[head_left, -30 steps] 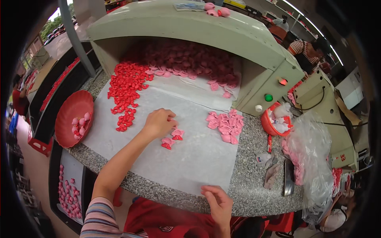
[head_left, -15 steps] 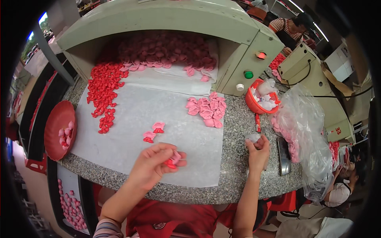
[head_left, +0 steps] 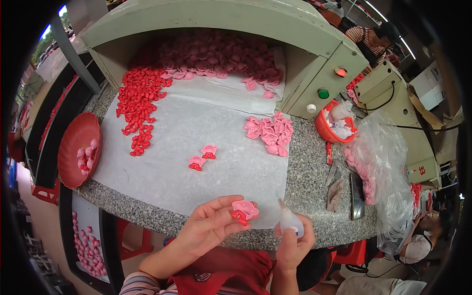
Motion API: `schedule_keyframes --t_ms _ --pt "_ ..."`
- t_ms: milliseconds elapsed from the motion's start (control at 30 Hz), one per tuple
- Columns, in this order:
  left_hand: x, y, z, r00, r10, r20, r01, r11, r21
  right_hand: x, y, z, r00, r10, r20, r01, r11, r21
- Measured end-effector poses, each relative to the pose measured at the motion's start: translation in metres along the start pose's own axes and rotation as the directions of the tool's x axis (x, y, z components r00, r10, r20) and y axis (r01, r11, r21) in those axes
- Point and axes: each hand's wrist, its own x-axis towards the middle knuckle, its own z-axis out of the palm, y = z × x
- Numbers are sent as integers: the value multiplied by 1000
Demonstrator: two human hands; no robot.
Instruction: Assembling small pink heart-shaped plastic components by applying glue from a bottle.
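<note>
Head view: the left hand (head_left: 209,226) pinches a pink-and-red piece (head_left: 245,210) between thumb and fingers, above the near edge of the white sheet (head_left: 162,169), its pink outline and red lower part turned to the camera; whether the two colours are already bonded cannot be told. The right hand (head_left: 295,241) has its fingers wrapped around a small translucent squeeze bottle (head_left: 291,222), whose narrow nozzle (head_left: 281,203) points away from the body and slightly leftward, apart from the piece. For sound work, the left grip is best confined to the rim, light enough not to bend what appears to be a soft part, with the seam between pink and red exposed. The nozzle is best brought close to the seam before any pressure, then squeezed sparingly, since excess would probably smear onto fingertips or the visible face. Two similar pieces, one upper (head_left: 209,151) and one lower (head_left: 197,162), lie near each other on the sheet, with bare paper around them for setting down.
</note>
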Motion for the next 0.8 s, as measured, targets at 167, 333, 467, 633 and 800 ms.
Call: schedule_keyframes --t_ms 167,333,467,633,800 --pt "-4 -3 2 997 83 -3 -83 996 33 -12 -16 4 889 -448 91 456 884 -103" --pt "-8 -2 0 993 113 -30 -110 990 88 -14 -33 11 690 -647 325 714 683 -156" --pt "-11 -3 -2 992 119 -47 -115 989 90 -15 -38 17 704 -595 388 691 701 -178" --pt "-12 -3 0 988 147 -48 -139 981 132 -18 -38 18 711 -605 358 695 683 -226" --pt "-11 -3 2 988 144 -49 -136 980 142 -15 -40 20 697 -613 372 709 668 -227"
